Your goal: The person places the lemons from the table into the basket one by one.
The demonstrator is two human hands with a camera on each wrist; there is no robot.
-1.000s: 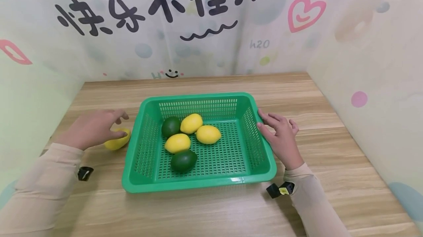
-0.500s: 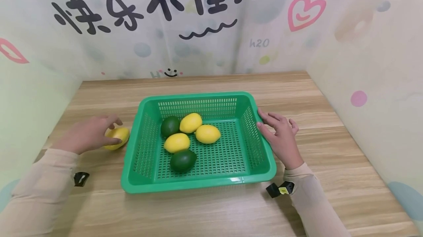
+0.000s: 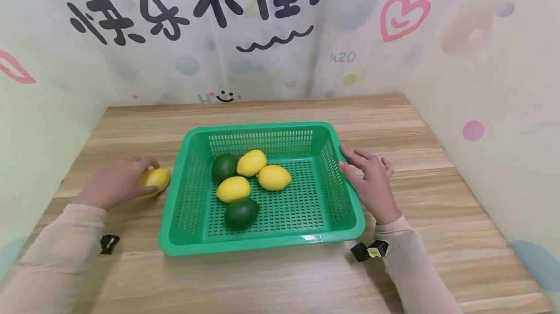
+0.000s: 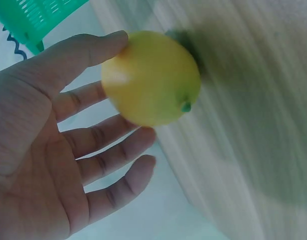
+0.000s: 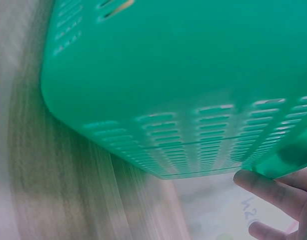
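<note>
My left hand (image 3: 115,183) pinches a yellow lemon (image 4: 153,77) between thumb and fingertips, just left of the green plastic basket (image 3: 262,246). In the left wrist view the lemon's green stem end faces the camera, and the little finger is apart from it. My right hand (image 3: 372,183) touches the basket's right rim with fairly straight fingertips; in the right wrist view a finger (image 5: 273,192) reaches the underside of that rim. Inside the basket lie three lemons (image 3: 274,178) and two dark green oval fruits (image 3: 241,213), resembling avocados, grouped toward its left half.
A wooden tabletop (image 3: 280,280) carries the basket, with bare wood in front of it and behind. Printed wall sheets (image 3: 280,71) enclose the back and both sides. Each wrist wears a small black device (image 3: 369,251).
My left hand has come down and slightly left over the lemon, its fingers closing around it. The right hand and basket stay almost where they were.
</note>
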